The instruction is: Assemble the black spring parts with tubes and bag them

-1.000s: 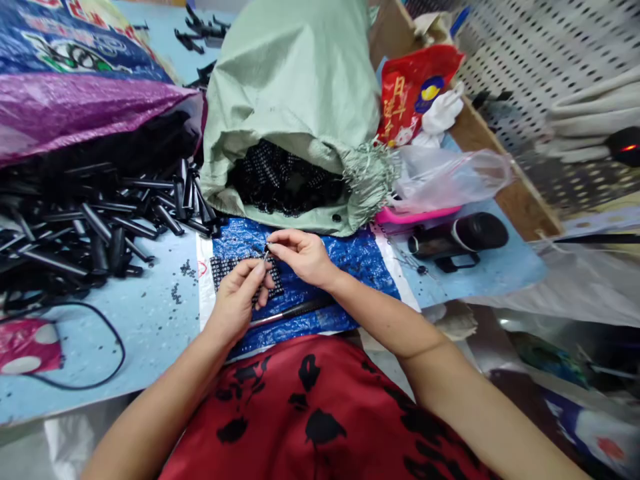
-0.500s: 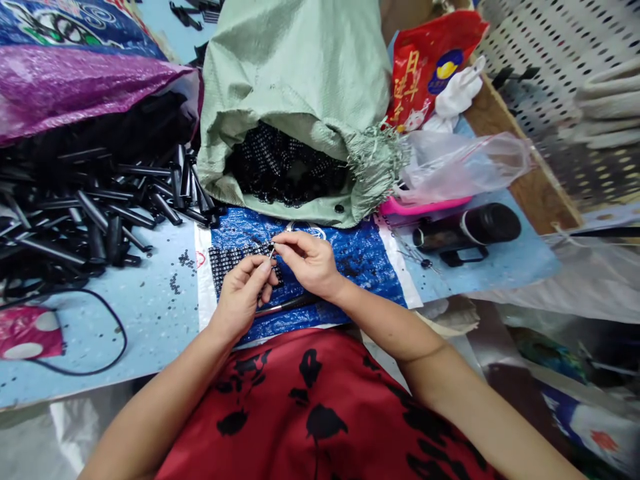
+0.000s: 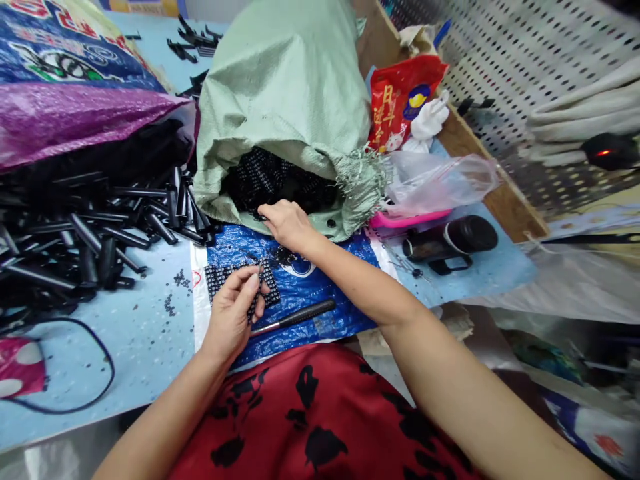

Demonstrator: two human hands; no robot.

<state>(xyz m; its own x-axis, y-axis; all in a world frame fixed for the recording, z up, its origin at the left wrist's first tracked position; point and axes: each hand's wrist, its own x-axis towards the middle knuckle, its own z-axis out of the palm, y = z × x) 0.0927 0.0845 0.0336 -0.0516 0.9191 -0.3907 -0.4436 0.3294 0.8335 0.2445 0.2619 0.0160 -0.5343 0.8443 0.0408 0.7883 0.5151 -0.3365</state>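
Panel (image 3: 500, 70) right of your tabletop (image 3: 143, 350); sack (image 3: 290, 87) runs near-far, opening near; left hand (image 3: 233, 312) pinches a pin (image 3: 261, 269), right hand (image 3: 289, 224) unclear.

Sack (image 3: 285, 87) w/ pcs (image 3: 260, 177) behind sheet (image 3: 270, 345); tubes (image 3: 86, 233) to L, flask (image 3: 450, 240) to R, tool (image 3: 305, 312) on sheet.

Pale green colors the sack (image 3: 295, 93), deep blue the white-edged plastic sheet (image 3: 300, 287) and light blue the tabletop (image 3: 145, 353), while white marks grid a black panel (image 3: 271, 285). Black floral shapes pattern a red garment (image 3: 280, 427), yellow lettering brightens a red packet (image 3: 405, 103), and the tubes (image 3: 85, 233) are black.
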